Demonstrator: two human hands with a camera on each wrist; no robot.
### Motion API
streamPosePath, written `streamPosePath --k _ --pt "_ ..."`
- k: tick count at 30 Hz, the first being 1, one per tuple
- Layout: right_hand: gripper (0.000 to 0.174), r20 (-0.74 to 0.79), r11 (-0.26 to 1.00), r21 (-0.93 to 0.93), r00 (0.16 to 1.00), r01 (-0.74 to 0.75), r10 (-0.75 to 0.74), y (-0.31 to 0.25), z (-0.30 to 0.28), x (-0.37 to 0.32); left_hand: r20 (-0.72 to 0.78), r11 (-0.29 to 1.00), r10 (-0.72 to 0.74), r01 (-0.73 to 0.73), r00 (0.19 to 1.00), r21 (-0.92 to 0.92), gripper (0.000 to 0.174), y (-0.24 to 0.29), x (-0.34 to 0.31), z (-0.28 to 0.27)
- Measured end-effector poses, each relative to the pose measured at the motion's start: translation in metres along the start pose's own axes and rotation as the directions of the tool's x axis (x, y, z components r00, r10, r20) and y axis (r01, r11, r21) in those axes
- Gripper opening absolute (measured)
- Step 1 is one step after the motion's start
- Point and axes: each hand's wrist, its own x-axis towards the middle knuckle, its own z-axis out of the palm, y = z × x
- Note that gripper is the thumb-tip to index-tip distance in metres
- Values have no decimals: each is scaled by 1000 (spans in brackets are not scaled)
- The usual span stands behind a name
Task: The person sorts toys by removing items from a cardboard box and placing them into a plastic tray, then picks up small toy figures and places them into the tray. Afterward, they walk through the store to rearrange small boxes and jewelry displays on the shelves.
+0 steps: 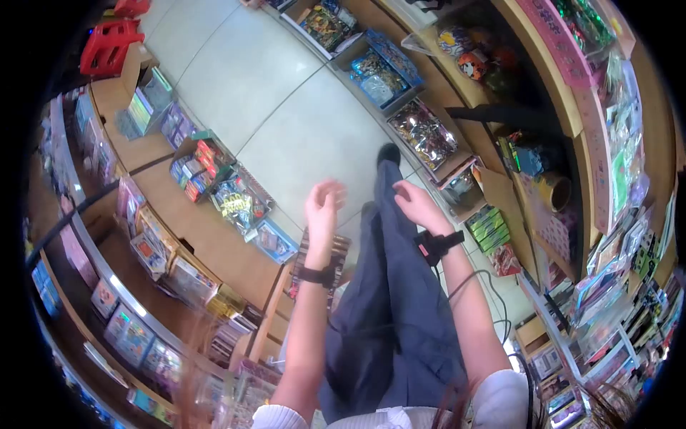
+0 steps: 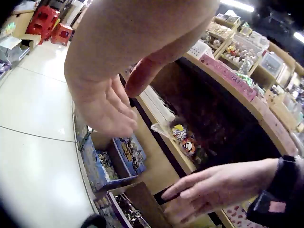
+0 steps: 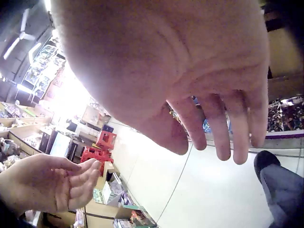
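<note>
My left hand [image 1: 325,204] hangs in the air above the tiled floor, its fingers loosely bent with nothing in them; it fills the upper part of the left wrist view [image 2: 104,102]. To its right, my right hand [image 1: 418,204] is held over the dark trousers [image 1: 389,286], fingers relaxed and holding nothing. Seen from the right wrist, the right hand [image 3: 190,80] has its fingers spread slightly apart, with the left hand [image 3: 57,185] at the lower left, palm turned inward. The two hands do not touch each other or any goods.
Boxes of small packets [image 1: 425,136] line the right side of the tiled floor [image 1: 264,93]. More boxes [image 1: 200,168] stand on a wooden ledge [image 1: 153,154] at the left. Red stools [image 1: 111,46] are at the upper left. A cable [image 1: 493,279] hangs by the right forearm.
</note>
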Motion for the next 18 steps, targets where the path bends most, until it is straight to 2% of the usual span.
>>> streamPosePath --k 2,3,4,5,7,8,10,11,13,14,15,17,18 --pt "28 -13 999 45 1000 -6 6 -16 -10 20 18 998 -58 58 998 34 23 6 15 12" --pt "27 -4 998 17 998 -63 64 -23 -17 32 77 997 -77 74 994 34 24 9 24 16" --pt "27 3 994 -15 994 -110 110 -30 -28 47 147 999 -36 38 988 -10 24 10 37 20" --pt "25 -69 994 -112 998 3 -10 -6 -22 68 156 997 -71 72 985 2 25 22 50 27" --pt "25 -16 950 -313 1000 -2 -3 -18 -46 92 160 994 -104 97 982 49 27 58 72 39" --pt "26 -13 939 -344 1000 -26 23 -24 -52 98 152 992 -121 114 981 57 27 75 77 35" --pt "26 -20 913 -406 1000 -21 14 -46 -74 122 178 995 35 -51 983 82 28 114 107 36" --pt "24 -19 915 -395 997 -79 78 -69 -89 138 152 996 50 -62 987 69 28 140 127 29" --pt "24 -25 921 -388 1000 1 -12 -77 -94 145 107 990 103 -113 989 88 28 157 135 21" --pt "25 1 908 -416 999 -45 50 -92 -102 166 71 989 140 -143 988 43 30 170 156 7" --pt "25 1 917 -398 999 -30 33 -99 -99 182 47 991 127 -128 991 24 36 178 166 -6" --pt "26 -4 920 -390 1000 -26 27 -107 -93 201 -98 989 76 -88 992 -121 42 188 177 -23" --pt "27 -1 910 -414 999 -38 41 -118 -84 215 -127 992 30 -45 991 -117 42 186 189 -40"
